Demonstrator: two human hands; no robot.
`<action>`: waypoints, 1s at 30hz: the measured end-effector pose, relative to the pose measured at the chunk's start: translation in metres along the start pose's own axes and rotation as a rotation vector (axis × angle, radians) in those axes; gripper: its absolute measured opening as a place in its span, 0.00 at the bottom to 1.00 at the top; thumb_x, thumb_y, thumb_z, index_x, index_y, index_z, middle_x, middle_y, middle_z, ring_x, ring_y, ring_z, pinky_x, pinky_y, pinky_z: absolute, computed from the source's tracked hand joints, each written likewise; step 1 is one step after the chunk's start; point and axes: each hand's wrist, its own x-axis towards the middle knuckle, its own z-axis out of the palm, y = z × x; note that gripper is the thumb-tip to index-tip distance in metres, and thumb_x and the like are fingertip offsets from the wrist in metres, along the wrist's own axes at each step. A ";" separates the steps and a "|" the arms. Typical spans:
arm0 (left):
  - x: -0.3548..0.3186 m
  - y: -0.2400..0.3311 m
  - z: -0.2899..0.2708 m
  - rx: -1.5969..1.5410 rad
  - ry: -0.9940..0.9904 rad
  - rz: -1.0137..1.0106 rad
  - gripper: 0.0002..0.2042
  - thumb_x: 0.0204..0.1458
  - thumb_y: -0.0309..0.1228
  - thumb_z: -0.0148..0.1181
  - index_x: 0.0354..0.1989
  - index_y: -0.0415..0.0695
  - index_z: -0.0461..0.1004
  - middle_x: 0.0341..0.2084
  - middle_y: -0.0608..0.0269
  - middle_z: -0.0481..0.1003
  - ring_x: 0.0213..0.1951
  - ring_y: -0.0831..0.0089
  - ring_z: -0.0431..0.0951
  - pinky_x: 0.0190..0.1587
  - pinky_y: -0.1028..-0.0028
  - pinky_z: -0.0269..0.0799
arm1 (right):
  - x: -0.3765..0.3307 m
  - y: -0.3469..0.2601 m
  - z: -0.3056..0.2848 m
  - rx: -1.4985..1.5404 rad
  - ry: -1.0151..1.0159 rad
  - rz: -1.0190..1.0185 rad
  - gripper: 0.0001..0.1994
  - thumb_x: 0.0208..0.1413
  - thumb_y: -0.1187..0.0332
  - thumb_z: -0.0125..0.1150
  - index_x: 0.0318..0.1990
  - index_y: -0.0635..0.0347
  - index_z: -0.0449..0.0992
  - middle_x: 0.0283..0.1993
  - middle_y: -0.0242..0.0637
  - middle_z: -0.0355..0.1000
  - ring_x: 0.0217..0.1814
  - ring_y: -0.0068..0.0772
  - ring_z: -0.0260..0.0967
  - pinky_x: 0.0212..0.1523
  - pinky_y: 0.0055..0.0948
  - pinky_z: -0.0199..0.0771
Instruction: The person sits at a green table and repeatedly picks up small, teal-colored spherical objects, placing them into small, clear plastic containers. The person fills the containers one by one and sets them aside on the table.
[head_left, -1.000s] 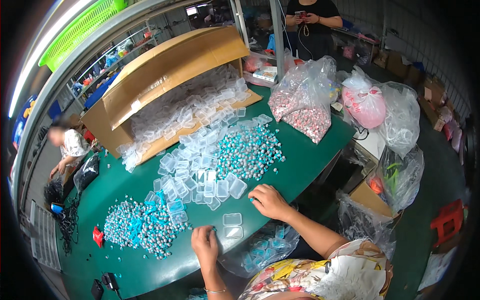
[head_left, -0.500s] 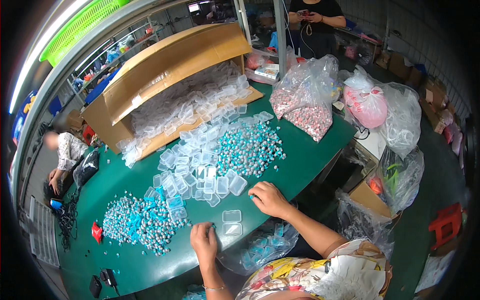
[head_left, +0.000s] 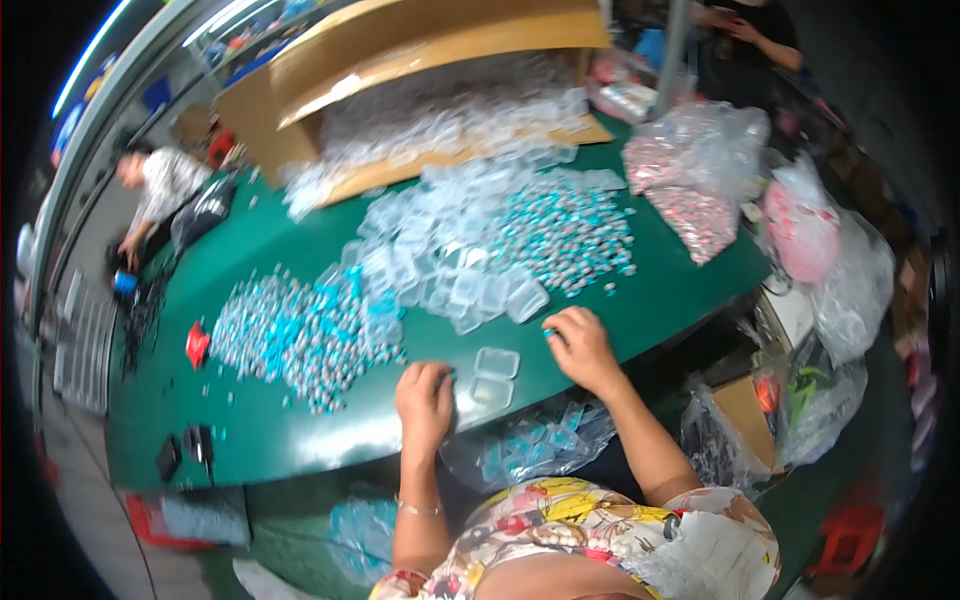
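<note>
An open clear plastic box (head_left: 492, 390) with its lid folded back lies at the near table edge, between my hands. My left hand (head_left: 425, 405) rests left of it, fingers curled together; whatever they may hold is too small to make out. To the right of the box, my right hand (head_left: 583, 348) pinches a small blue piece at its fingertips. Beyond that hand spreads a pile of small blue-and-grey pieces (head_left: 565, 235). A second such pile (head_left: 290, 335) lies left of my left hand. Many clear plastic boxes (head_left: 420, 245) are heaped between the piles.
A large cardboard carton (head_left: 440, 40) of clear boxes stands at the back of the green table (head_left: 270, 455). Bags of pink pieces (head_left: 690, 215) sit far right. A bag of filled boxes (head_left: 530, 450) hangs below the near edge. Two other people are at left and far right.
The view has tilted and turned, so the table sits higher in the picture and is blurred. Both hands keep about the same places beside the open box.
</note>
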 end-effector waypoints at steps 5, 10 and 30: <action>-0.001 0.000 -0.003 0.009 0.041 0.042 0.06 0.48 0.20 0.63 0.35 0.40 0.77 0.32 0.55 0.75 0.36 0.53 0.76 0.39 0.61 0.71 | 0.000 -0.004 -0.003 0.025 -0.026 0.023 0.08 0.50 0.76 0.62 0.39 0.58 0.75 0.39 0.40 0.72 0.44 0.49 0.70 0.46 0.44 0.69; -0.002 -0.003 0.000 -0.002 0.037 0.022 0.06 0.48 0.20 0.63 0.35 0.40 0.77 0.33 0.55 0.76 0.36 0.54 0.76 0.39 0.61 0.71 | 0.002 -0.002 0.000 0.040 -0.034 0.020 0.08 0.51 0.76 0.62 0.40 0.60 0.75 0.39 0.41 0.72 0.44 0.48 0.70 0.46 0.43 0.69; -0.002 -0.001 0.000 0.027 0.033 0.051 0.06 0.49 0.20 0.62 0.35 0.41 0.76 0.32 0.58 0.76 0.34 0.57 0.75 0.37 0.63 0.70 | 0.000 -0.001 -0.001 0.016 -0.023 0.007 0.09 0.49 0.76 0.63 0.39 0.57 0.76 0.38 0.38 0.72 0.44 0.45 0.71 0.46 0.42 0.69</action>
